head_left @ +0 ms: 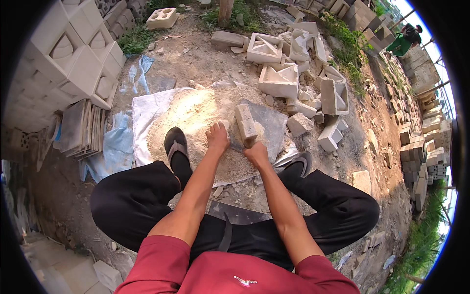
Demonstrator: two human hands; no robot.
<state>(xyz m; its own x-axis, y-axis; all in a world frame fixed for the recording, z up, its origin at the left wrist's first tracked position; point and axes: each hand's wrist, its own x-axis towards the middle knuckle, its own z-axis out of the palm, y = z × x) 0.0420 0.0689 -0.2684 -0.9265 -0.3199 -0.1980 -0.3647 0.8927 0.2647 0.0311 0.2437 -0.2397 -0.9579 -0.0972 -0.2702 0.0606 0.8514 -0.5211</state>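
My left hand (218, 137) rests on a mound of pale crumbly powder (188, 115), its fingers bent and slightly apart, with nothing visible in them. To its right, my right hand (256, 153) is closed round the end of a dark, narrow tool (237, 146). That tool points left toward my left hand; its exact kind is hard to make out. Just beyond my right hand lies an oblong pale block (246, 122), partly over a flat grey slab (268, 128). Under the powder, a white sheet (143, 132) is spread between my feet.
Broken hollow blocks (279, 81) and rubble are heaped ahead to the right. Stacked pale blocks (73, 54) rise at the left, beside upright thin boards (88, 128) and blue plastic (120, 144). A wooden post (225, 12) stands ahead. Another person (405, 40) is at far right.
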